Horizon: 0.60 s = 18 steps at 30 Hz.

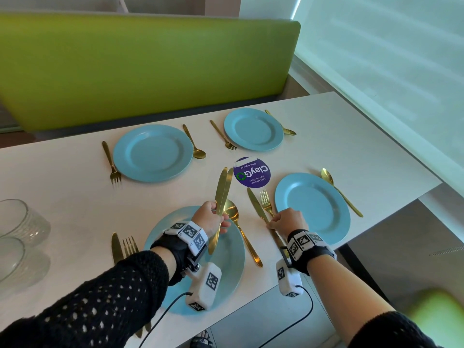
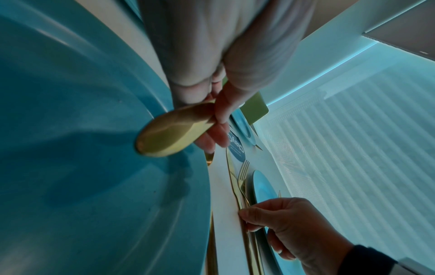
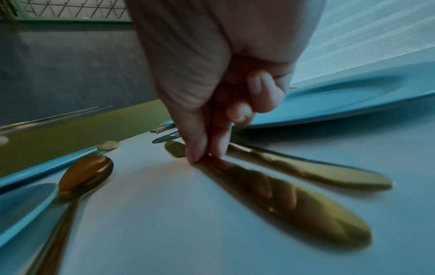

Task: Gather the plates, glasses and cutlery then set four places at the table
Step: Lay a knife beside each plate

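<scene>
Four blue plates lie on the white table (image 1: 62, 187). My left hand (image 1: 218, 219) grips two gold knives (image 1: 223, 187) by their handles (image 2: 169, 134), blades pointing away, above the near-left plate (image 1: 226, 262). A gold spoon (image 1: 247, 243) lies along that plate's right rim. My right hand (image 1: 272, 222) pinches a third gold knife (image 1: 254, 203) that lies flat on the table, thumb and forefinger tips (image 3: 200, 156) on its shaft. A fork (image 1: 266, 200) lies between this knife and the near-right plate (image 1: 312, 207); its handle (image 3: 317, 171) runs beside the knife handle (image 3: 294, 201).
The far-left plate (image 1: 153, 153) and far-right plate (image 1: 253, 129) each have a fork and a spoon. A knife (image 1: 116, 247) and fork (image 1: 130, 244) lie left of the near plate. Clear glasses (image 1: 22, 222) stand at the left edge. A purple sticker (image 1: 251, 172) marks the middle; a green bench (image 1: 150, 71) stands behind.
</scene>
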Motion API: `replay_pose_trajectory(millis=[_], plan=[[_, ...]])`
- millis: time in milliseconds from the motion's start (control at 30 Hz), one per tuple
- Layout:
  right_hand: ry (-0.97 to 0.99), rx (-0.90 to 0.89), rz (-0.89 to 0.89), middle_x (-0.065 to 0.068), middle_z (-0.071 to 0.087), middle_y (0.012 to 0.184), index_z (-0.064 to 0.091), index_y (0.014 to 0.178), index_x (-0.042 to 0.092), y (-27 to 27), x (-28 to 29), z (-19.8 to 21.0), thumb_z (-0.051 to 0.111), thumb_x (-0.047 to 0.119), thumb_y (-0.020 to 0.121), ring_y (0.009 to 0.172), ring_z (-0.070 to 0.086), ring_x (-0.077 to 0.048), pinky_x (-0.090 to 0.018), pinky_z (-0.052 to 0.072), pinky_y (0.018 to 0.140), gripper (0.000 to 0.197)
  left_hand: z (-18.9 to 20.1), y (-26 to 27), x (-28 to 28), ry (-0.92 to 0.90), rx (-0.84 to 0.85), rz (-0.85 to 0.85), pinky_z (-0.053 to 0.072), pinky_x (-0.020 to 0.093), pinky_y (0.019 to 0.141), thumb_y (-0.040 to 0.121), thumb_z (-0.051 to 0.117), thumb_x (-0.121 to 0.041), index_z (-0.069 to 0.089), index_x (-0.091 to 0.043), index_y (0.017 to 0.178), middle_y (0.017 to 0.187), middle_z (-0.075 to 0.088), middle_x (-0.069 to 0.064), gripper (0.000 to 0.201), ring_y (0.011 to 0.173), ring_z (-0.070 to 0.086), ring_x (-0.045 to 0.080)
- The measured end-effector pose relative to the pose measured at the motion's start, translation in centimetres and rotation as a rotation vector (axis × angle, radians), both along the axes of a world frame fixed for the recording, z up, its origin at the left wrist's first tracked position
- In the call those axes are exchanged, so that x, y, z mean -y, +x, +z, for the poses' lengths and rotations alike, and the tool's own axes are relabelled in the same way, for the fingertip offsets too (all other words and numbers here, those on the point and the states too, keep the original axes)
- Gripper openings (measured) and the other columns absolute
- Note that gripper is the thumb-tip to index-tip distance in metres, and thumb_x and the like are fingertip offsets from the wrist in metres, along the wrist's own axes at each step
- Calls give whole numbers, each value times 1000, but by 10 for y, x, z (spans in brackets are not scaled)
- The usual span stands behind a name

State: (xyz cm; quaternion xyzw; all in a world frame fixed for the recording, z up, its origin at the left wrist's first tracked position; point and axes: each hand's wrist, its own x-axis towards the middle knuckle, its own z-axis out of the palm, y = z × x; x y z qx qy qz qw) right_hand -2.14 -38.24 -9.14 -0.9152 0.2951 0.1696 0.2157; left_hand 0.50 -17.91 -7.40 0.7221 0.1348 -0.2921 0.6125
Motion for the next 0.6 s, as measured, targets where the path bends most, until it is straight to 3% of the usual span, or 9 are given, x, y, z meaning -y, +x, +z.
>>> replay_pose_trajectory(millis=[600], plan=[[-4, -10, 13, -3, 69, 89, 73, 78, 20, -2, -1, 6, 73, 27, 78, 85, 66, -22, -34, 58, 78, 6, 2, 4, 5, 12, 13, -3, 56, 26, 68, 94, 46, 2, 42, -3, 131, 93, 59, 9, 37, 71, 62, 14]])
